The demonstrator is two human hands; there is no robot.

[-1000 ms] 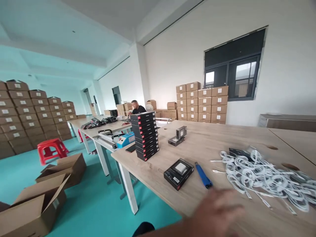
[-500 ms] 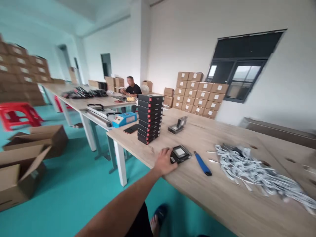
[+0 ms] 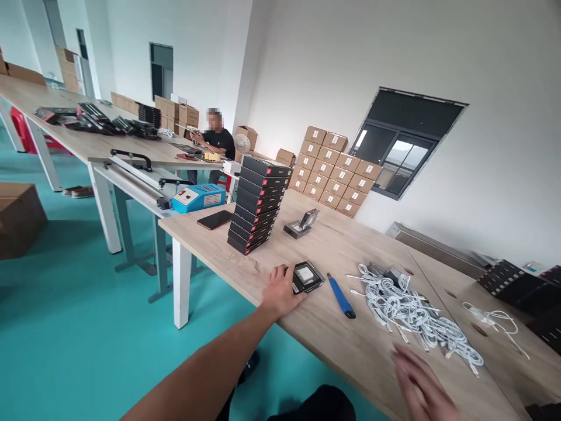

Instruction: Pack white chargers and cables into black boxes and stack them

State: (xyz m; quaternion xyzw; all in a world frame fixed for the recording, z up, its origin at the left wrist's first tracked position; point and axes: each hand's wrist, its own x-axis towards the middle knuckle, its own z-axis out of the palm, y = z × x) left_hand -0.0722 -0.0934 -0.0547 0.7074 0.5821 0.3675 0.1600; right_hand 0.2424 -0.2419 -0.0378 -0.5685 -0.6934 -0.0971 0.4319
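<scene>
My left hand (image 3: 283, 292) rests at the near table edge, its thumb and fingers closed around the left side of a small open black box (image 3: 314, 285). A white, square-looking piece (image 3: 303, 272) sits in the box. My right hand (image 3: 421, 380), somewhat blurred, is over the near table edge with its fingers stretched out and nothing visible in them. Ahead of it lies a tangled pile of white cables (image 3: 409, 304). Between the box and the cables is a blue-handled cutter (image 3: 340, 297). A tall stack of black boxes (image 3: 258, 202) stands beyond my left hand.
Behind the box sits a small grey-black case (image 3: 300, 225) with a raised part. A phone (image 3: 214, 219) lies near the left corner, beside a blue machine (image 3: 199, 197). One co-worker (image 3: 214, 140) sits at the far table. Cartons (image 3: 333, 169) are stacked against the wall.
My right hand has come into view at the lower right. The view has turned right, so things sit further left. My left hand stays on the black box.
</scene>
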